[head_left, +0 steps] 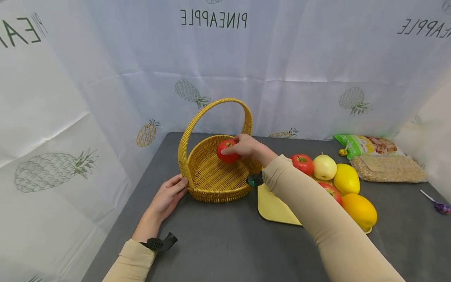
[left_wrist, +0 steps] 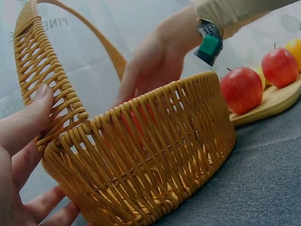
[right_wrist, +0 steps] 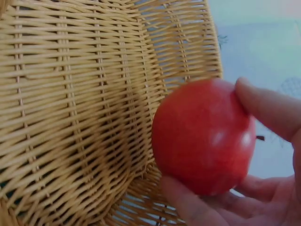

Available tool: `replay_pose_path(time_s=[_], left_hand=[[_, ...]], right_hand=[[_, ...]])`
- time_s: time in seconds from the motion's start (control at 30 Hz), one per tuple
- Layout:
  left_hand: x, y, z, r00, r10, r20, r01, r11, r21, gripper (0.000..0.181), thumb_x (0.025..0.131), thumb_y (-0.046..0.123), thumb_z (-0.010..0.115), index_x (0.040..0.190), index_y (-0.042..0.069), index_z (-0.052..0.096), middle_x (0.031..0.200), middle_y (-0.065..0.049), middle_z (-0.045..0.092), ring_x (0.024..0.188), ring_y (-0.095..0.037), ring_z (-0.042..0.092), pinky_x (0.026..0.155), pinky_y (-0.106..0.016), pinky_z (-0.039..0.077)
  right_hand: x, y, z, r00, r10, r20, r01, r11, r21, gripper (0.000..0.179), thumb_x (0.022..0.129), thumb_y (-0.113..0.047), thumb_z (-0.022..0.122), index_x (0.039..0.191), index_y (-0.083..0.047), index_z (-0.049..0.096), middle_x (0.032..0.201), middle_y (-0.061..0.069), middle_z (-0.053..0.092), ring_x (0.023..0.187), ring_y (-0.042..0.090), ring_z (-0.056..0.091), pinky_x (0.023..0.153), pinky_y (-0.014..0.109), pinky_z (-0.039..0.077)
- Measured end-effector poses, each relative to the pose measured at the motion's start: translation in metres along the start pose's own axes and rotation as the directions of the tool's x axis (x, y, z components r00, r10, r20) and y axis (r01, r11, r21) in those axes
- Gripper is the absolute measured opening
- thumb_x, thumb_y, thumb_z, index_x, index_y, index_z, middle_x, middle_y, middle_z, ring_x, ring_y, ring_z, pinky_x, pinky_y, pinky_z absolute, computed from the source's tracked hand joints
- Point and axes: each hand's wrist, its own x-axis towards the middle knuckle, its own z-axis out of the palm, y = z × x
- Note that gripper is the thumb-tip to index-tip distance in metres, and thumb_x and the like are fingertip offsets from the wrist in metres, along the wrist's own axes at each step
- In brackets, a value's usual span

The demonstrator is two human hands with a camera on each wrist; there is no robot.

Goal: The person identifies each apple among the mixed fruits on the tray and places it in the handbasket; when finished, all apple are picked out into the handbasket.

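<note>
A yellow wicker basket (head_left: 215,192) with a tall arched handle (head_left: 211,105) stands on the dark table. My left hand (head_left: 170,196) holds it by the left end of the handle; in the left wrist view the thumb (left_wrist: 40,106) rests on the handle's weave and the fingers lie against the outer wall. Inside the basket, near the far right wall, my right hand (head_left: 246,147) grips a red apple (right_wrist: 204,136) between thumb and fingers. The apple's stem points toward the palm. Bare woven bottom (right_wrist: 70,103) shows beside it.
Right of the basket, a yellow board (head_left: 276,205) bears red apples (head_left: 302,163), a pale green fruit (head_left: 325,167), a yellow fruit (head_left: 347,179) and an orange one (head_left: 359,211). Behind it lie bagged foods (head_left: 389,168); a purple lollipop (head_left: 441,207) lies at far right.
</note>
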Motion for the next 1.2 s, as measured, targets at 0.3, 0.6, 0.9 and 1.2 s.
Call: replay_pose_path(time_s=[0.3,0.6,0.9,1.2], left_hand=[[-0.001,-0.001,0.000,1.000,0.010,0.019,-0.010,1.000,-0.007,0.031,0.109,0.019,0.056,0.129,-0.003,0.061,0.153,-0.016,0.043,0.141,-0.020,0.043,0.108,-0.028,0.043],[-0.002,-0.001,0.000,1.000,0.013,0.019,-0.013,1.000,0.000,0.038,0.109,0.021,0.056,0.134,-0.007,0.057,0.155,-0.019,0.039,0.141,-0.019,0.042,0.108,-0.027,0.043],[-0.005,-0.002,0.002,1.000,0.003,-0.012,-0.003,1.000,0.019,0.034,0.108,0.021,0.058,0.128,-0.006,0.061,0.154,-0.022,0.039,0.142,-0.022,0.041,0.107,-0.027,0.044],[-0.003,-0.002,0.006,0.997,0.062,-0.044,-0.057,0.992,0.116,0.032,0.108,0.021,0.056,0.118,-0.010,0.058,0.162,-0.020,0.031,0.149,-0.031,0.031,0.106,-0.026,0.045]], right_hand=[[0.008,0.006,0.010,0.999,-0.007,-0.045,0.004,0.997,-0.072,0.080,0.091,-0.038,0.080,0.151,-0.001,0.042,0.134,0.017,0.054,0.117,0.030,0.054,0.096,0.043,0.053],[0.017,0.004,0.012,0.999,-0.010,-0.042,0.006,0.996,-0.093,0.078,0.093,-0.035,0.078,0.155,-0.004,0.041,0.142,0.017,0.051,0.122,0.032,0.053,0.098,0.045,0.052],[0.017,0.007,0.015,0.998,-0.066,-0.018,0.060,0.969,-0.241,0.071,0.098,-0.030,0.073,0.159,-0.013,0.040,0.152,0.016,0.045,0.131,0.034,0.048,0.100,0.044,0.048],[0.018,0.001,0.015,0.991,-0.117,-0.060,0.086,0.924,-0.374,0.063,0.099,-0.035,0.070,0.156,-0.021,0.047,0.151,0.013,0.050,0.135,0.036,0.047,0.096,0.043,0.050]])
